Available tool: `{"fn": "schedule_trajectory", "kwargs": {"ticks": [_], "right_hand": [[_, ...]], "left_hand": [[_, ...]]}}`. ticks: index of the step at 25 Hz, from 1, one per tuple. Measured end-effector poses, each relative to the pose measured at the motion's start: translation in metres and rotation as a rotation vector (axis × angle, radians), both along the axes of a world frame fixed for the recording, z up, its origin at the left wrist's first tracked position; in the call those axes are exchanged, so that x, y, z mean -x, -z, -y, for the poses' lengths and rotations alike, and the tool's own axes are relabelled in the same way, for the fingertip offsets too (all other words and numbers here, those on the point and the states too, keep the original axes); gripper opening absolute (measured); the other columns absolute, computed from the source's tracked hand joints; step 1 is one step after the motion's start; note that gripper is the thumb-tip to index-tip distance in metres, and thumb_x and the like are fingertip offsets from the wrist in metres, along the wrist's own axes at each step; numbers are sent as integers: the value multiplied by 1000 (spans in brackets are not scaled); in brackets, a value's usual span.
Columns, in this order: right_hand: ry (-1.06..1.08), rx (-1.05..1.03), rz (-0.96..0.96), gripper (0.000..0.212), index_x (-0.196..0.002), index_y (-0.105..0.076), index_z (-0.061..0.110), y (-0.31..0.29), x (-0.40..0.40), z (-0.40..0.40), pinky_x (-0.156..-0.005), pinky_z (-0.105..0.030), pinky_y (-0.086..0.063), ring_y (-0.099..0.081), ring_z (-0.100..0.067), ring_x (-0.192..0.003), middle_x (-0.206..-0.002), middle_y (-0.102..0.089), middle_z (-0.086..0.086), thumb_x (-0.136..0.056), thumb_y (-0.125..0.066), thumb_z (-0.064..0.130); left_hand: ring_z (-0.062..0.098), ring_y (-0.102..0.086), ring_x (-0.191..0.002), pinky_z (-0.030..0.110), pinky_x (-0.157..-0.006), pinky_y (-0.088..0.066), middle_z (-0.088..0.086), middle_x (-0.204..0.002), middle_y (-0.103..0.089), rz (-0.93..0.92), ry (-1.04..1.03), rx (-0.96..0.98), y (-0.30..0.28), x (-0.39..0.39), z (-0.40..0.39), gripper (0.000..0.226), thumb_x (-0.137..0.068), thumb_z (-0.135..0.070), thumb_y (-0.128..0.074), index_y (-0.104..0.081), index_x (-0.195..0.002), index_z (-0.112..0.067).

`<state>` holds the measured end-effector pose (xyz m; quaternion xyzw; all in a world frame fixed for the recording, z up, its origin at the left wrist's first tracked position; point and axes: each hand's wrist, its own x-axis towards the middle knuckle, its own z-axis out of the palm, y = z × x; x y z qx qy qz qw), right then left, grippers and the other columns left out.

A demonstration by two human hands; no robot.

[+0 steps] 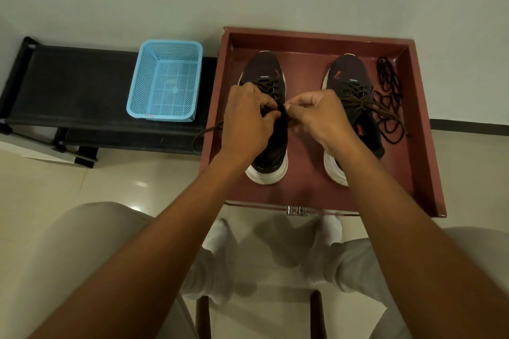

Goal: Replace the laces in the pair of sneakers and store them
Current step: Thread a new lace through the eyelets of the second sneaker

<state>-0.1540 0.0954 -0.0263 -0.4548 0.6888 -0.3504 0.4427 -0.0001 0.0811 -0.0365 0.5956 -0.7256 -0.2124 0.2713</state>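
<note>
Over the red tray (424, 129), left hand (245, 124) and right hand (319, 115) each grip-pinch the left sneaker's brown lace (205, 132).

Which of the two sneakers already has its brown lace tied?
The right sneaker, beside the loose black laces. Its brown lace ends in a finished bow. On the left sneaker, the left hand and right hand pinch the lace.

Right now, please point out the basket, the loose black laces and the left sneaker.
basket (139, 96): head view, on its left mesh wall.
black laces (389, 82): head view, on the coils by the right sneaker.
left sneaker (263, 66): head view, on its toe.
</note>
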Motion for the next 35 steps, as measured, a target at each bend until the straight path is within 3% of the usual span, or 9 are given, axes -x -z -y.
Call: {"fn": "schedule_trajectory", "kwargs": {"ticks": [5,11,16,19,21,23,27,32,35], "right_hand": [[-10,37,-234,12,-75,-75,17,-9,4,2,-68,-44,-64,-73,-24,-60,-62,-72,-3,-87,-71,18],[55,9,-507,16,-67,-73,17,-29,29,5,-71,-41,-63,-71,-22,-60,-61,-71,-5,-81,-69,23],[61,-104,-664,21,-88,-78,3,-52,53,5,-85,-42,-60,-71,-31,-84,-90,-75,-16,-87,-72,23],[25,35,-671,19,-103,-78,20,-58,44,7,-88,-36,-57,-70,-22,-91,-103,-74,-3,-85,-73,18],[-111,123,-642,25,-108,-78,27,-48,30,9,-91,-33,-55,-67,-15,-92,-98,-71,5,-86,-73,18],[-246,108,-571,18,-107,-80,26,-32,16,8,-88,-31,-56,-66,-10,-85,-87,-70,8,-91,-73,22],[-220,80,-483,8,-88,-83,22,-15,8,8,-69,-26,-52,-61,-5,-63,-66,-66,10,-90,-75,24],[-71,-17,-786,14,-76,-72,3,-31,35,14,-63,-30,-50,-67,-31,-73,-76,-69,-11,-82,-64,12],[-28,-266,-844,20,-93,-70,2,-36,59,18,-61,-27,-44,-65,-33,-82,-95,-69,-16,-82,-73,19]], "left_hand": [[16,-44,-110,42,-96,-47,-11,-99,-49,13,-27,-18,0,-1,1,28,-79,-25,-86,-79,-106,-25],[16,-44,-113,38,-99,-43,-11,-103,-48,36,-25,-52,1,-8,3,31,-79,-20,-85,-78,-107,-30],[14,-44,-115,37,-100,-42,-11,-109,-49,14,-8,-59,-2,-12,3,39,-76,-17,-88,-72,-108,-31],[18,-54,-109,45,-92,-52,-8,-110,-53,-100,-40,-111,-3,-16,6,63,-68,-10,-89,-54,-118,-24],[18,-58,-106,44,-90,-55,-3,-112,-55,-173,-48,-216,-3,-21,8,74,-68,-7,-87,-46,-127,-21],[18,-62,-108,38,-92,-56,-1,-115,-59,-223,-41,-300,-2,-23,6,80,-72,-3,-84,-41,-136,-21],[15,-65,-104,32,-91,-53,-4,-108,-64,-270,-57,-324,0,-26,5,81,-74,-1,-81,-39,-141,-20],[11,-64,-99,27,-86,-52,-10,-103,-60,-245,-55,-324,-3,-27,5,76,-76,3,-75,-41,-140,-20],[13,-63,-94,27,-83,-52,-12,-103,-58,-227,-62,-347,-6,-31,5,74,-78,1,-76,-41,-140,-20]]}}
